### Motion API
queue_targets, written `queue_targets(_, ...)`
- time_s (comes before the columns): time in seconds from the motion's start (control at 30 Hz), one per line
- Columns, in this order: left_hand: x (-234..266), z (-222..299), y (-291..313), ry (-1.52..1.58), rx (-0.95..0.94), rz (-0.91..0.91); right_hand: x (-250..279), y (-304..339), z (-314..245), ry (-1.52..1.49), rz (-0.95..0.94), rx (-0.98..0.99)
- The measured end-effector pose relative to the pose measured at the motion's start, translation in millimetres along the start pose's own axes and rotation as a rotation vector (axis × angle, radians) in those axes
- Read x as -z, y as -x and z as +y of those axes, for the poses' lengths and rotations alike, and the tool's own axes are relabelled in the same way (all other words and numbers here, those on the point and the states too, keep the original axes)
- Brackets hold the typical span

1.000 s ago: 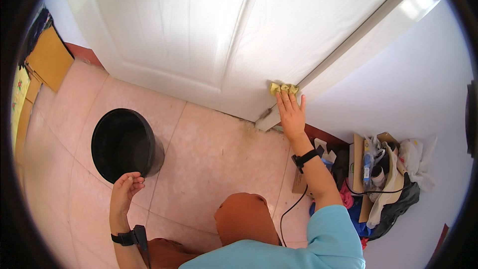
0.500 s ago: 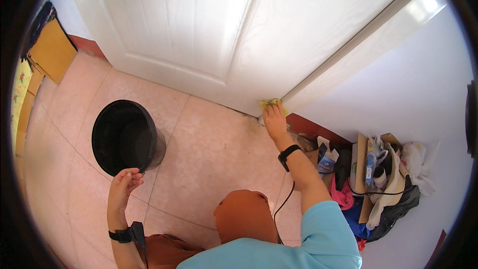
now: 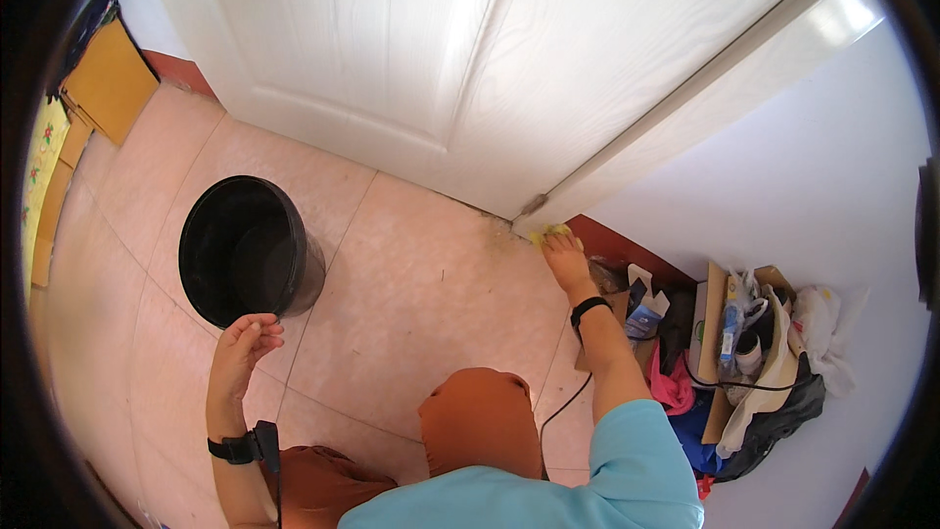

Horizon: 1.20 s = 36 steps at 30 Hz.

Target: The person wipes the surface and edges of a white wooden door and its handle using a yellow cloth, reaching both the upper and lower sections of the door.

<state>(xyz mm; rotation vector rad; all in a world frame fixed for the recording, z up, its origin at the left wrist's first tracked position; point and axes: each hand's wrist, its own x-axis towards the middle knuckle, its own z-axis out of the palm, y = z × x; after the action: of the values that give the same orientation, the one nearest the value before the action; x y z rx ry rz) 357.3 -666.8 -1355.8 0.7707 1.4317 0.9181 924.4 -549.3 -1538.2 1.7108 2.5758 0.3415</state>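
My right hand (image 3: pixel 565 260) presses a crumpled yellow-green cloth (image 3: pixel 550 234) against the foot of the white door frame (image 3: pixel 607 165), close to the floor. The hand hides most of the cloth. Beside it, the lower corner of the white panelled door (image 3: pixel 392 69) meets the frame at a dirty hinge (image 3: pixel 534 204). At the left, my left hand (image 3: pixel 243 348) is closed, thumb against curled fingers, by the near rim of a black bucket (image 3: pixel 305 269). What those fingers hold, if anything, I cannot make out. The bucket's bottom looks dark.
Right of my right arm, an open cardboard box (image 3: pixel 717 333) holds bags and small items, with a pink cloth (image 3: pixel 672 387) and a black bag (image 3: pixel 783 423) around it. A dark cable (image 3: pixel 563 402) runs by my knee. Yellow-brown boards (image 3: pixel 110 83) stand far left.
My right hand has slid the cloth right and down, from the door's corner to the foot of the frame, uncovering the hinge. The left hand stays by the bucket; the view has shifted slightly.
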Motion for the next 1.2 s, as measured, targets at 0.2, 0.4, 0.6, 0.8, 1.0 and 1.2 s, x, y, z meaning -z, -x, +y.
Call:
queue_targets(0.2,5.5,-9.8,-6.3,-0.012,0.013,0.025,-15.7,20.4,-13.6,-0.62,0.106,-0.544)
queue_targets(0.4,-3.9,-7.8,-11.1,-0.017,0.031,0.031,-6.6,-13.5,-12.6,-1.115,0.479,-0.855)
queue_targets(0.6,-0.6,-8.5,-14.3,-0.021,0.08,0.04,-67.2,-42.3,-15.1,-1.186,0.602,-1.148)
queue_targets(0.8,13.1,-13.8,-0.5,-0.039,0.159,0.163,-99.7,-64.1,-42.5,-1.38,0.427,-1.403)
queue_targets(1.0,22.3,-15.4,7.6,-0.022,0.203,0.203,-141.9,-68.0,-49.9,-1.768,0.51,-1.596)
queue_targets(1.2,19.3,-14.3,10.3,-0.019,0.211,0.222,-138.8,-75.4,-46.4,-1.895,0.439,-1.745)
